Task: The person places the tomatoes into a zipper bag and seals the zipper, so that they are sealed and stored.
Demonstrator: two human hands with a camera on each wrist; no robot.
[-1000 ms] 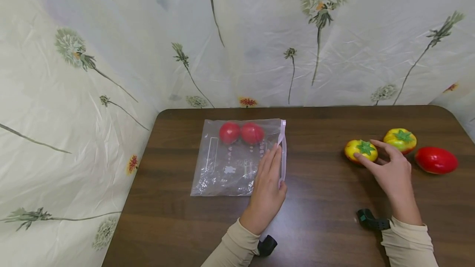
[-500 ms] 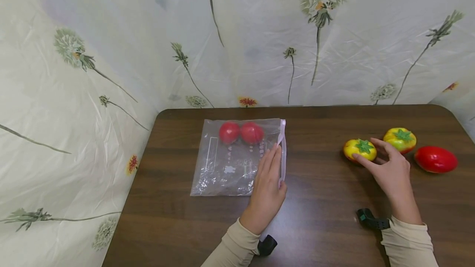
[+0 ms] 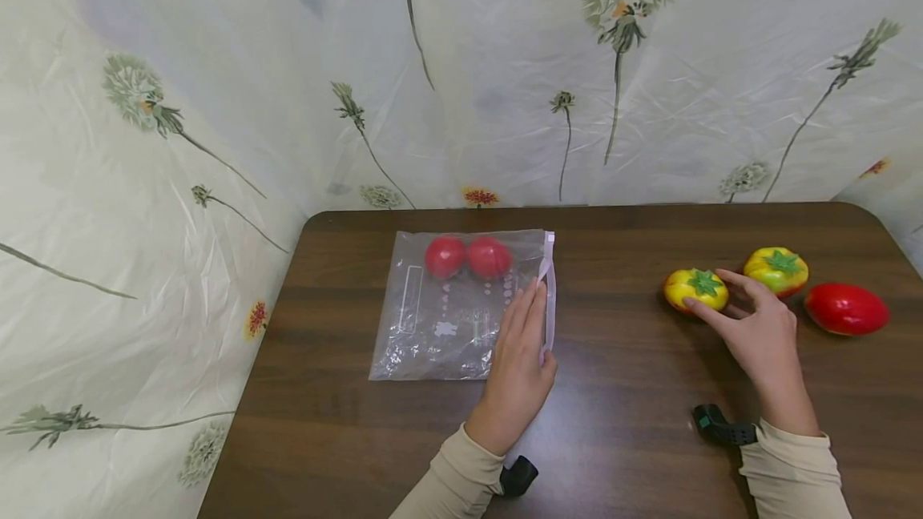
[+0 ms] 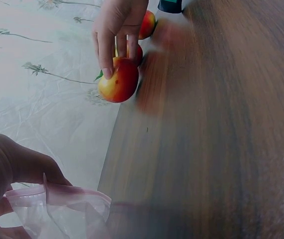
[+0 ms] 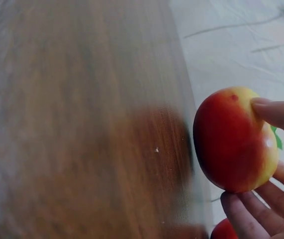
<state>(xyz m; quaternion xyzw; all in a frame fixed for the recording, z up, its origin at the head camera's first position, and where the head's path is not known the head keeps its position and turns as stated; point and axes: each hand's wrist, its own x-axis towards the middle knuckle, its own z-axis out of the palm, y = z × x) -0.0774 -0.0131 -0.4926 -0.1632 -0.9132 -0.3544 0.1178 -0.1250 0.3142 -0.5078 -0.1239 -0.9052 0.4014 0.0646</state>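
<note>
I watch by remote feed: pale flower-print sheeting (image 3: pixel 497 46) behind a brown worktop (image 3: pixel 613 399). Clear bag (image 3: pixel 425 343) lies on it, two red rounds (image 3: pixel 445 257) inside. Left hand (image 3: pixel 516 363) rests straight-fingered on the bag by its zip (image 3: pixel 551 311); right hand (image 3: pixel 764 335) pinches a yellow fruit (image 3: pixel 688 288), which has edged slightly bagward, narrowing the gap. Second yellow fruit (image 3: pixel 775 271) and red fruit (image 3: pixel 847 309) lie near.

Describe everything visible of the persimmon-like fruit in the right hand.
The persimmon-like fruit is round, smooth and glossy, perhaps plastic: yellow on top, red underneath, a small dark spot, green star-shaped calyx facing up. The right hand pinches it, right of the zip bag. Whether it touches the table, I can't tell.
</note>
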